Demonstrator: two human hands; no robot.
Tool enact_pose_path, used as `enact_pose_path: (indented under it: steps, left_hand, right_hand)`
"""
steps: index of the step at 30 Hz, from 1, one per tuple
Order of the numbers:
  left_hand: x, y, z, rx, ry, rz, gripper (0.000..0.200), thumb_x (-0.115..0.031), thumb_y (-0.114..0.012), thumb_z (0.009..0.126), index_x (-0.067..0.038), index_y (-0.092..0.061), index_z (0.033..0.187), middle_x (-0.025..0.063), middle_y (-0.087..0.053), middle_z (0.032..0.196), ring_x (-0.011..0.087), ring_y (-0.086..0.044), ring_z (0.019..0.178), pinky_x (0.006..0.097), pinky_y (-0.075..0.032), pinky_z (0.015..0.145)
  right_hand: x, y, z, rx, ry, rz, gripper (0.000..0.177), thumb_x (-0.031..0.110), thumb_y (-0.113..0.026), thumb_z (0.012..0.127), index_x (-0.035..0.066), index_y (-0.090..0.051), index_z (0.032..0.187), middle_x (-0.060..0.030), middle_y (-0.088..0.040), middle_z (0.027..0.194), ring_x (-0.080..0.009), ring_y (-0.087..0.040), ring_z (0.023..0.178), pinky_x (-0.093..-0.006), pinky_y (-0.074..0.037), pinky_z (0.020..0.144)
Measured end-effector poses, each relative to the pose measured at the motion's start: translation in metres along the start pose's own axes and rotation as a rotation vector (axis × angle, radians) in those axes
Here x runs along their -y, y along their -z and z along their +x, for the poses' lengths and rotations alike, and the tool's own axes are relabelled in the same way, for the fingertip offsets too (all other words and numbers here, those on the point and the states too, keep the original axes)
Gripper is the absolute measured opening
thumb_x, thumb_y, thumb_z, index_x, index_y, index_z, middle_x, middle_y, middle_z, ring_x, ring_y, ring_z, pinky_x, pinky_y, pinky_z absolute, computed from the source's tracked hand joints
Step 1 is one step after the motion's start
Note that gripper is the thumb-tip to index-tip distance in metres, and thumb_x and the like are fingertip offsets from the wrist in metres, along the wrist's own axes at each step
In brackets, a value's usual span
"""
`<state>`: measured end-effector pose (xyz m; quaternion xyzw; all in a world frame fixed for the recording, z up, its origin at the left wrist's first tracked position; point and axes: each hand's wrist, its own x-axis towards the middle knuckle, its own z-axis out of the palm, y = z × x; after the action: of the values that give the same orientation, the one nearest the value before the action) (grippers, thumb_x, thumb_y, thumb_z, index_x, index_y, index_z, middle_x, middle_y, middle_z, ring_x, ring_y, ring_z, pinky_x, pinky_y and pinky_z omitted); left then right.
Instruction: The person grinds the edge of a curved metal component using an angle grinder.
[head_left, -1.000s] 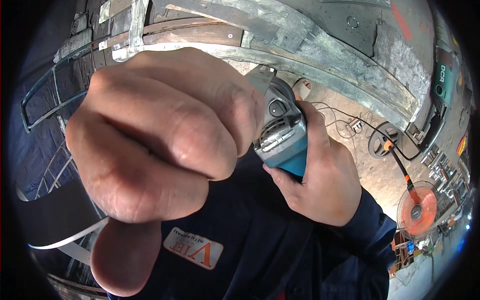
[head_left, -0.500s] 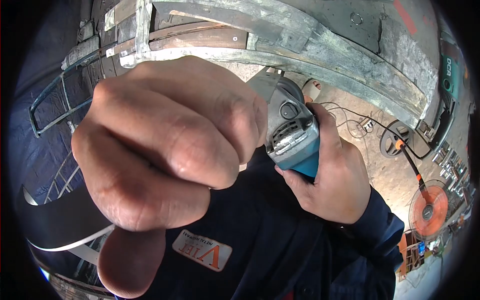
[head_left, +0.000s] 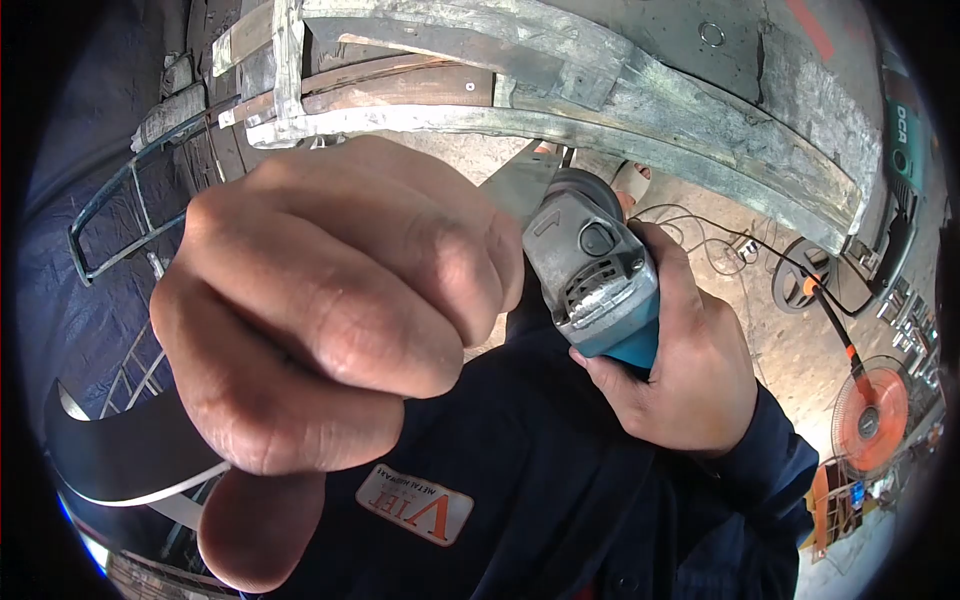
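Note:
My left hand (head_left: 320,310) is raised very close to the camera, its fingers curled and its thumb below them; whatever they hold, if anything, is hidden. On the right, my right hand (head_left: 700,370) is wrapped round the teal body of an angle grinder (head_left: 590,260). The grinder's grey metal head tilts up and left, with a dark round disc (head_left: 590,190) at its far side. A metal frame (head_left: 690,130) of worn grey bars lies beyond both hands. My dark blue shirt with a badge (head_left: 415,503) shows below.
A second teal tool (head_left: 902,135) lies at the far right. An orange fan (head_left: 870,418) stands at the lower right, near a wheel-like base (head_left: 802,275) and loose cables (head_left: 700,235). A black curved band (head_left: 130,450) is at the lower left, below a bent metal frame (head_left: 135,170).
The grinder and my right hand have shifted slightly right and down in view. My left hand stays curled near the camera, and the background has shifted slightly.

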<state>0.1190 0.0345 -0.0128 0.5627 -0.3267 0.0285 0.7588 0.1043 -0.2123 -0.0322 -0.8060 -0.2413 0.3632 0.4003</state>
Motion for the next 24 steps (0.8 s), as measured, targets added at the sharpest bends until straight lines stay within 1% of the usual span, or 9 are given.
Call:
enact_pose_path:
  steps: [1, 3, 6, 10, 16, 18, 21, 24]
  left_hand:
    - [0.0, 0.0, 0.0, -0.005, 0.002, 0.004, 0.055, -0.052, -0.055, 0.097, -0.012, -0.046, 0.06, 0.0015, -0.052, 0.061, 0.0119, -0.051, 0.049, 0.0269, -0.045, 0.042]
    - [0.0, -0.002, 0.001, -0.008, 0.003, 0.007, 0.055, -0.052, -0.055, 0.097, -0.012, -0.045, 0.06, 0.0011, -0.051, 0.06, 0.0114, -0.05, 0.049, 0.0264, -0.044, 0.041]
    - [0.002, -0.008, 0.0, -0.08, -0.013, 0.024, 0.056, -0.052, -0.054, 0.097, -0.013, -0.043, 0.058, 0.0002, -0.049, 0.057, 0.0104, -0.048, 0.046, 0.0252, -0.043, 0.04]
    - [0.004, -0.011, 0.0, -0.127, -0.032, 0.027, 0.056, -0.052, -0.054, 0.097, -0.014, -0.042, 0.058, -0.0005, -0.048, 0.056, 0.0097, -0.046, 0.044, 0.0243, -0.041, 0.038]
    - [0.003, -0.008, 0.001, -0.099, -0.035, 0.022, 0.055, -0.051, -0.054, 0.098, -0.014, -0.043, 0.058, -0.0004, -0.049, 0.056, 0.01, -0.046, 0.045, 0.0244, -0.041, 0.039]
    - [0.003, -0.007, 0.001, -0.092, -0.032, 0.019, 0.055, -0.05, -0.054, 0.098, -0.014, -0.044, 0.058, -0.0004, -0.049, 0.057, 0.0102, -0.046, 0.045, 0.0245, -0.042, 0.039]
    - [0.0, -0.007, 0.001, -0.082, 0.0, 0.015, 0.055, -0.05, -0.054, 0.098, -0.014, -0.044, 0.058, -0.0002, -0.05, 0.057, 0.0105, -0.047, 0.046, 0.0248, -0.042, 0.04]
    - [0.001, -0.008, 0.001, -0.087, -0.011, 0.016, 0.054, -0.05, -0.054, 0.098, -0.014, -0.044, 0.059, -0.0003, -0.05, 0.057, 0.0106, -0.047, 0.045, 0.0249, -0.043, 0.04]
  right_hand:
    - [0.0, 0.0, 0.0, -0.009, 0.012, 0.01, 0.082, 0.019, -0.078, 0.076, -0.01, -0.031, 0.137, -0.0272, -0.066, 0.099, -0.0426, -0.069, 0.084, -0.0426, -0.056, 0.072]
    - [0.002, 0.001, 0.003, -0.007, -0.038, 0.038, 0.082, 0.019, -0.078, 0.076, -0.01, -0.031, 0.137, -0.0269, -0.066, 0.098, -0.0424, -0.07, 0.083, -0.0425, -0.056, 0.072]
    - [-0.001, -0.001, 0.001, -0.008, 0.005, 0.009, 0.083, 0.02, -0.079, 0.076, -0.01, -0.031, 0.137, -0.0269, -0.066, 0.099, -0.0424, -0.07, 0.083, -0.0426, -0.056, 0.072]
    - [0.002, -0.001, -0.001, 0.006, -0.016, 0.022, 0.083, 0.02, -0.079, 0.076, -0.01, -0.032, 0.137, -0.0268, -0.066, 0.097, -0.0423, -0.07, 0.082, -0.0428, -0.056, 0.072]
    - [-0.001, -0.004, 0.004, -0.036, 0.047, 0.048, 0.083, 0.021, -0.079, 0.075, -0.01, -0.032, 0.136, -0.0269, -0.066, 0.098, -0.0425, -0.069, 0.084, -0.0429, -0.056, 0.073]
    - [0.0, -0.004, 0.003, 0.004, 0.008, 0.053, 0.082, 0.02, -0.079, 0.075, -0.01, -0.033, 0.136, -0.0266, -0.066, 0.098, -0.0425, -0.069, 0.085, -0.0426, -0.056, 0.074]
    - [-0.001, 0.0, 0.0, -0.004, 0.037, 0.104, 0.082, 0.02, -0.079, 0.076, -0.01, -0.033, 0.136, -0.026, -0.067, 0.097, -0.0421, -0.07, 0.085, -0.0423, -0.056, 0.074]
    - [-0.001, -0.001, -0.001, -0.026, 0.046, 0.095, 0.082, 0.02, -0.079, 0.076, -0.01, -0.033, 0.136, -0.0257, -0.067, 0.099, -0.0419, -0.07, 0.085, -0.0423, -0.056, 0.074]
